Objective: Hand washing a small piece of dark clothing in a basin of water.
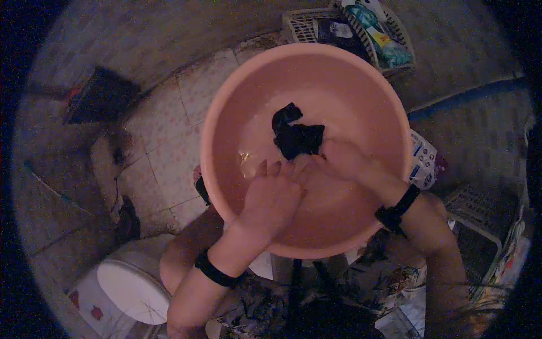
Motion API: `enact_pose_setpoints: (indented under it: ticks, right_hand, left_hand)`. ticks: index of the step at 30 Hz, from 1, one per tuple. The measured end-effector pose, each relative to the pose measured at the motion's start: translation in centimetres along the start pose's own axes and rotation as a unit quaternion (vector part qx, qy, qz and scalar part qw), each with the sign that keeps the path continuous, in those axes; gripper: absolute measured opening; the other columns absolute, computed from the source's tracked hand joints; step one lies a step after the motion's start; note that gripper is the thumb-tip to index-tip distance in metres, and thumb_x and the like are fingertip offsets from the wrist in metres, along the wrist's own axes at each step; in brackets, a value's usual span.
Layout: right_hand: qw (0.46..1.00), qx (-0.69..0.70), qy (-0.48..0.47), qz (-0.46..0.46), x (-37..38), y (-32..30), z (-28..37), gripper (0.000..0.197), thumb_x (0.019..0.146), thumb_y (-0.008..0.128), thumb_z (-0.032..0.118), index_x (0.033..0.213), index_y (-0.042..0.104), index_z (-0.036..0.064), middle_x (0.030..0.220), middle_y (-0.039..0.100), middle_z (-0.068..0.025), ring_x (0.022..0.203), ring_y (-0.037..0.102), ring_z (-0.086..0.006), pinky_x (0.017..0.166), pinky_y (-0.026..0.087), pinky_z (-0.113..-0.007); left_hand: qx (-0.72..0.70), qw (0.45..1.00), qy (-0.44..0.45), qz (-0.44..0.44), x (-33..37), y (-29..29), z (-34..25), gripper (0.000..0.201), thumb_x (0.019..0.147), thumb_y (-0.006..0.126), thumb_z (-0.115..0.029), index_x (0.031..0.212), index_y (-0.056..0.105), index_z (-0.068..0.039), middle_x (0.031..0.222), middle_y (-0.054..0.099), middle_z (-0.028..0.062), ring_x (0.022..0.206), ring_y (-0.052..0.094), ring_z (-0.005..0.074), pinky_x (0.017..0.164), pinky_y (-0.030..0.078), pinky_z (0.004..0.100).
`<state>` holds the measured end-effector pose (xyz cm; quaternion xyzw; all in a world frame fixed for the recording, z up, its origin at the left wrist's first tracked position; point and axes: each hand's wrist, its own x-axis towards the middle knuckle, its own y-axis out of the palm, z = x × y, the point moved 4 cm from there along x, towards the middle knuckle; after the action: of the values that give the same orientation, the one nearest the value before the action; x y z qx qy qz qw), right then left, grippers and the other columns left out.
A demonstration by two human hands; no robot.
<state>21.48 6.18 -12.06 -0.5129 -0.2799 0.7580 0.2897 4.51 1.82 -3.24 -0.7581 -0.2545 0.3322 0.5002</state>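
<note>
"What's in front of you?"

"A small, crumpled piece of black cloth point(298, 141), lying near the middle of a wide, round, salmon-pink plastic basin point(367, 93). A narrow end curls up from it, away from me."

"And your hands?"

"My left hand point(274, 198) is palm down at the cloth's near edge, fingers a little bent and slightly apart. My right hand point(341, 158) is bunched against its right edge. I can't tell whether either is pinching the fabric; the fingertips are too blurred."

"Is it wet in there?"

"There's a glint on the left side of the bottom, so I suspect shallow water."

"What could go wrong?"

"If the cloth is soaked, a loose hold might let it slide off. Both forearms cross the rim, so leaning hard on one could tip the basin; I can't see what it rests on. Reaching deeper could also wet the black band on my left wrist point(217, 271) or the one on my right point(398, 212)."

"And farther out?"

"Pale speckled floor tiles point(169, 147) to the left, a light lattice-sided plastic basket point(302, 25) beyond the far rim, and a white-and-purple plastic package point(424, 161) just past the right side."
</note>
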Motion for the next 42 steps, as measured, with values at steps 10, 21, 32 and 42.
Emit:
enact_pose_setpoints:
  ticks: [10,21,32,42]
  right_hand:
    - [0.965,0.152,0.007,-0.213,-3.1,-5.4,2.5,0.04,0.08,0.074,0.029,0.068,0.043,0.006,0.064,0.051,-0.0155,0.062,0.053,-0.0327,0.058,0.043,-0.043]
    - [0.872,0.422,-0.198,-0.148,-1.7,-4.8,6.2,0.027,0.076,0.076,0.009,0.089,0.053,0.0091,0.091,0.06,-0.0045,0.087,0.056,-0.0158,0.073,0.048,-0.033]
    - [0.81,0.55,-0.189,-0.071,-0.5,-4.5,11.9,0.012,0.085,0.071,0.01,0.094,0.062,0.0094,0.092,0.064,-0.0004,0.083,0.059,-0.0086,0.064,0.049,-0.025]
    - [0.824,0.515,-0.208,-0.114,2.0,-6.0,11.7,0.035,0.101,0.049,0.035,0.082,0.062,0.0086,0.075,0.062,-0.0018,0.058,0.056,-0.0093,0.051,0.046,-0.023]
  left_hand:
    - [0.026,0.999,0.008,0.02,-0.9,0.6,1.0,0.045,0.092,0.053,-0.033,0.128,0.056,-0.006,0.131,0.055,0.0195,0.109,0.061,0.0337,0.096,0.046,0.0491]
    - [-0.019,0.996,0.01,-0.091,-2.8,-0.6,3.8,0.037,0.091,0.057,-0.034,0.12,0.064,-0.011,0.134,0.052,0.0214,0.093,0.064,0.0416,0.088,0.049,0.051]
    - [-0.031,0.982,-0.089,0.165,-5.9,-0.3,8.5,0.042,0.091,0.058,-0.034,0.125,0.06,-0.009,0.137,0.049,0.0169,0.126,0.049,0.0299,0.103,0.042,0.0445]
    - [0.013,1.0,-0.003,-0.022,-4.2,-0.1,9.1,0.052,0.088,0.058,-0.041,0.138,0.053,-0.025,0.152,0.029,0.0214,0.137,0.032,0.0449,0.11,0.025,0.0619]
